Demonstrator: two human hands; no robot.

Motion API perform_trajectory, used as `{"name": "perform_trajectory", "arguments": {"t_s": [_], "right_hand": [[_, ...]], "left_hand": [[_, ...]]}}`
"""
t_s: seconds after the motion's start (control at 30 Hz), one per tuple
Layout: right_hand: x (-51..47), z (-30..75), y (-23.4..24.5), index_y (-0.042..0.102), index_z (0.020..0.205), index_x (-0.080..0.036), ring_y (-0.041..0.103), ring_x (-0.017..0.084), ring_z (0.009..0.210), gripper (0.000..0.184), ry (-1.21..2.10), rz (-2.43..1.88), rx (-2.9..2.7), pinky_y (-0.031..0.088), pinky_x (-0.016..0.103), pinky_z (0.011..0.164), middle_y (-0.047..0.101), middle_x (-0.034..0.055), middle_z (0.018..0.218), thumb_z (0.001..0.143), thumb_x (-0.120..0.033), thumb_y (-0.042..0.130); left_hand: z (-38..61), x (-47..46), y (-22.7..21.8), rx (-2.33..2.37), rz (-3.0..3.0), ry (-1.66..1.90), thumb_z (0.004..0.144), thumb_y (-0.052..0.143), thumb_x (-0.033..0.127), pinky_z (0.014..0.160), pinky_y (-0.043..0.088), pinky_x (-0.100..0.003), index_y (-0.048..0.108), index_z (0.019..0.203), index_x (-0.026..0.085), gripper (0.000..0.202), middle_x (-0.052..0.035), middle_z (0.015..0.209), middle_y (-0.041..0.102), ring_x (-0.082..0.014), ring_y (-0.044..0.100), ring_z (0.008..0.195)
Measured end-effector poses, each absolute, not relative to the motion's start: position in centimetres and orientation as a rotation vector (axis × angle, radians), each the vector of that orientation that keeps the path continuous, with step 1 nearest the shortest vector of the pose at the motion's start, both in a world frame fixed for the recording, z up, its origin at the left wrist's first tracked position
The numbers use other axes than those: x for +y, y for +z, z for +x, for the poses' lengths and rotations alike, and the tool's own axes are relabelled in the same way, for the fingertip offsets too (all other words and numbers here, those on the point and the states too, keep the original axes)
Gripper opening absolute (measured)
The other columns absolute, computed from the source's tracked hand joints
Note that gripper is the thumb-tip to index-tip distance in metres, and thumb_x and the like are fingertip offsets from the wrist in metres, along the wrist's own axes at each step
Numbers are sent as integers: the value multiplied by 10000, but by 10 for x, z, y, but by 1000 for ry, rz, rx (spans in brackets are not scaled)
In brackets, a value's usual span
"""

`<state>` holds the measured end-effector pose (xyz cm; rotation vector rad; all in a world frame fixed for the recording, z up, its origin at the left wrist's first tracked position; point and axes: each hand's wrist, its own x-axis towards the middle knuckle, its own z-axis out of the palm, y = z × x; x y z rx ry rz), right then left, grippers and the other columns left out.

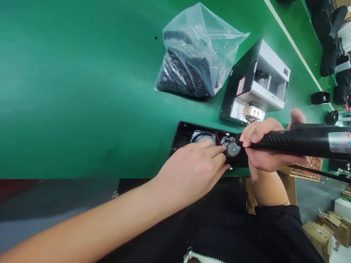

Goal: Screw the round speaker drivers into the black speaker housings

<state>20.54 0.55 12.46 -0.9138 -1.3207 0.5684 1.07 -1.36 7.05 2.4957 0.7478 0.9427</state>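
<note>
A black speaker housing (183,137) lies at the near edge of the green bench, with two round silver speaker drivers (203,137) and red wires inside it. My left hand (196,168) rests on the housing, its fingers pinched together beside the second driver (233,148); what they hold is too small to name. My right hand (267,146) is wrapped round a black electric screwdriver (298,140), whose tip end points at that second driver.
A clear plastic bag of small black parts (192,62) lies further back on the green bench (82,91). A black and silver boxy machine (255,84) stands to its right. Black speaker parts (320,97) sit beyond a white line. Cardboard boxes (326,230) are on the floor at right.
</note>
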Motion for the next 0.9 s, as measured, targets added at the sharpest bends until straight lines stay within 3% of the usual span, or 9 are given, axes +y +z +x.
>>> {"name": "perform_trajectory", "arguments": {"t_s": [0.13, 0.23, 0.47, 0.6, 0.73, 0.9], "right_hand": [[12, 208, 109, 685, 1496, -466, 523, 154, 378, 819, 537, -898, -1346, 528, 289, 397, 641, -97, 679, 1070, -1018, 256], [17, 211, 104, 659, 1579, -477, 465, 139, 359, 804, 528, -830, -1407, 497, 269, 367, 601, -111, 677, 1091, -986, 273], [19, 209, 108, 761, 1564, -397, 450, 120, 372, 752, 493, -774, -1390, 506, 248, 382, 660, -84, 682, 1125, -900, 415], [19, 209, 108, 759, 1568, -426, 453, 124, 361, 771, 476, -800, -1415, 513, 251, 380, 618, -89, 663, 1153, -883, 297], [18, 213, 108, 727, 1586, -495, 448, 122, 353, 862, 415, -849, -1444, 510, 250, 375, 552, -105, 658, 1101, -976, 201], [14, 213, 113, 763, 1580, -474, 470, 134, 357, 952, 452, -842, -1405, 527, 269, 385, 581, -86, 657, 1087, -988, 130]], "left_hand": [[14, -16, 69, 700, 2606, 887, 1211, 628, 208, 765, 622, -424, 867, 1013, 149, 315, -153, 1142, 924, -276, 811, 933], [15, -17, 69, 707, 2615, 869, 1212, 627, 201, 761, 614, -422, 847, 1004, 157, 305, -147, 1132, 921, -272, 806, 927], [15, -15, 70, 686, 2621, 869, 1172, 655, 181, 715, 642, -446, 827, 976, 162, 261, -130, 1091, 920, -284, 793, 871], [15, -15, 72, 709, 2617, 863, 1170, 670, 200, 711, 651, -448, 822, 956, 171, 264, -124, 1087, 920, -283, 791, 861], [16, -16, 70, 721, 2603, 854, 1172, 690, 221, 718, 648, -435, 834, 981, 172, 244, -120, 1107, 920, -283, 808, 898], [13, -18, 70, 813, 2503, 882, 1207, 634, 204, 714, 640, -432, 827, 1078, 141, 241, -124, 1086, 892, -290, 817, 908]]}}
